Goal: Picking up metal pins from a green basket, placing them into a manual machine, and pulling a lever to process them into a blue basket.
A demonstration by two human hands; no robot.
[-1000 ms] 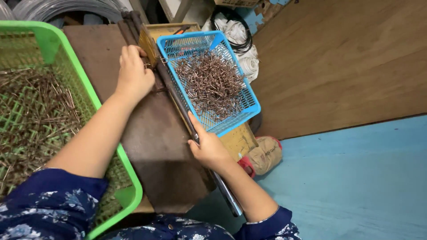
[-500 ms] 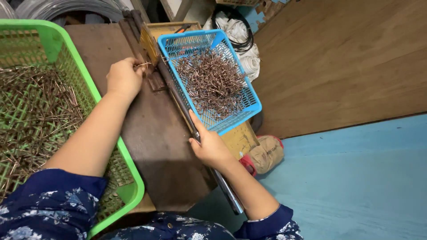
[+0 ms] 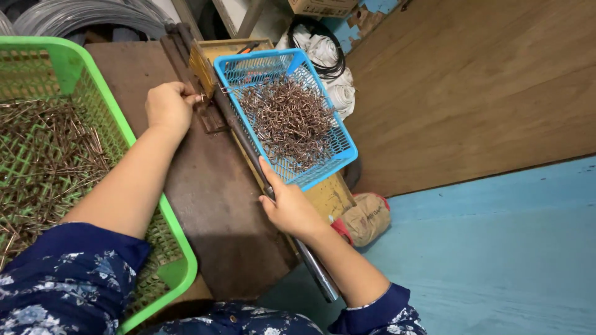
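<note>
Left hand (image 3: 169,107) pinches a thin copper-coloured wire piece (image 3: 197,97) at the dark metal bending jig (image 3: 208,108) on the tabletop, right hand (image 3: 290,208) grips the long steel lever (image 3: 261,180); an early pull could pinch fingers.

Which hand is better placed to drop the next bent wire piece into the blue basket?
Probably the left hand: it pinches a small wire piece at the bending jig, right beside the blue basket. The right hand is wrapped around the long metal lever, lower down.
</note>
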